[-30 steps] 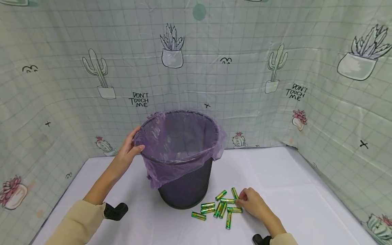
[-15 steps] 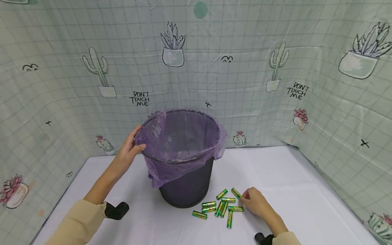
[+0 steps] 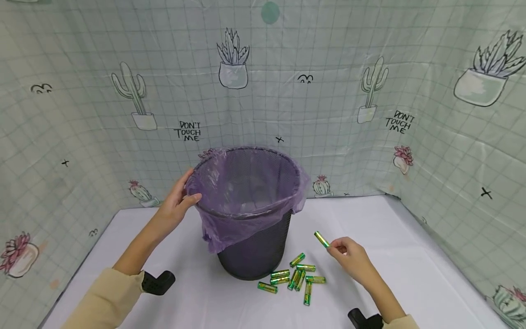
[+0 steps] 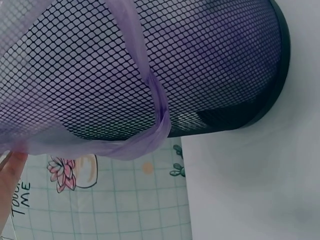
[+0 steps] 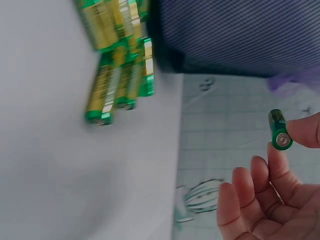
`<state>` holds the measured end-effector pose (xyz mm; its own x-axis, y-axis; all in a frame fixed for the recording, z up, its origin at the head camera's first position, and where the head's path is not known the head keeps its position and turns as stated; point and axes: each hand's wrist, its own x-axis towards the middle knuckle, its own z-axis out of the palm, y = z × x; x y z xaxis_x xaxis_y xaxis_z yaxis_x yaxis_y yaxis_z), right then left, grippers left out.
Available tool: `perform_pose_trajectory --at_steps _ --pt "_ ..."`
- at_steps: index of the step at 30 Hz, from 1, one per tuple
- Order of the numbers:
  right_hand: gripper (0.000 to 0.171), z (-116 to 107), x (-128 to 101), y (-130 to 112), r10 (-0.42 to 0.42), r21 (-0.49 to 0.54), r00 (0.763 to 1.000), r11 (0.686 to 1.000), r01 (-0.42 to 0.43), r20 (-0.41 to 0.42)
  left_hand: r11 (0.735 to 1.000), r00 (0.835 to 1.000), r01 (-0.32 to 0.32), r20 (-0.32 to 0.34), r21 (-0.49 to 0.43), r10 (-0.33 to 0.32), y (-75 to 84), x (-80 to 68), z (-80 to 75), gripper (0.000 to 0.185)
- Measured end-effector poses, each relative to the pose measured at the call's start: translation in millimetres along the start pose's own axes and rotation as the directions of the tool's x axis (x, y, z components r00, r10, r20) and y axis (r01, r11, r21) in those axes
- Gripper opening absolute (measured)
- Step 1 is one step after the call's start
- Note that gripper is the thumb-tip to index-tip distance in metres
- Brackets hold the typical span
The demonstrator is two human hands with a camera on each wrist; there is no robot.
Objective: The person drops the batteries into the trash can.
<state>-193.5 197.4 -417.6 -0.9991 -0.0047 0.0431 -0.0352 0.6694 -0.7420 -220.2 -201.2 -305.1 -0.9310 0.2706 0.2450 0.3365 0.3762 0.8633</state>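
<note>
A black mesh waste bin [image 3: 256, 251] stands upright, lined with a purple plastic bag [image 3: 234, 233] folded over its rim. My left hand [image 3: 172, 209] grips the bin's left rim through the bag, thumb in front; in the left wrist view only some fingers [image 4: 11, 175] show at the edge. Between thumb and index finger my right hand [image 3: 351, 258] pinches a green and gold battery [image 3: 322, 239], lifted above the table to the right of the bin. The right wrist view shows the end of this battery [image 5: 281, 132] between the fingertips. Several like batteries [image 3: 297, 279] lie loosely clustered on the table.
The white-covered table [image 3: 370, 228] is bounded by a cactus-print curtain [image 3: 263, 109] at the back and sides. The loose batteries lie close by the bin's base on its front right. Black wrist devices [image 3: 157, 283] are on both forearms.
My right hand has lifted one battery off the table, up and away from the cluster. The bin has shifted slightly right with my left hand still on its rim.
</note>
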Motion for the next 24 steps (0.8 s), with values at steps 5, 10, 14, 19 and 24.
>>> perform_pose_trajectory --at_steps 5,10,14,19,24 --pt "0.02 -18.9 -6.4 -25.9 -0.072 0.048 0.995 0.996 0.075 -0.065 1.0 1.0 -0.003 -0.014 0.014 0.003 1.9 0.5 3.2 0.069" --pt "0.015 -35.1 -12.5 -51.8 -0.196 0.076 0.97 0.975 0.208 -0.143 1.0 1.0 -0.002 -0.018 0.005 0.002 1.8 -0.1 4.8 0.069" --pt "0.01 -44.5 -12.9 -71.2 -0.323 0.056 0.926 0.939 0.339 -0.195 1.0 1.0 0.001 -0.024 0.006 -0.001 1.8 0.1 5.9 0.07" --pt "0.007 -52.3 -7.2 -95.0 -0.432 0.046 0.873 0.891 0.452 -0.225 1.0 0.999 -0.009 -0.033 0.002 0.009 2.0 1.0 6.6 0.069" --pt "0.006 -54.7 0.9 -117.1 -0.489 0.041 0.844 0.86 0.509 -0.222 1.0 0.999 -0.022 -0.033 -0.015 0.022 1.9 0.2 7.5 0.07"
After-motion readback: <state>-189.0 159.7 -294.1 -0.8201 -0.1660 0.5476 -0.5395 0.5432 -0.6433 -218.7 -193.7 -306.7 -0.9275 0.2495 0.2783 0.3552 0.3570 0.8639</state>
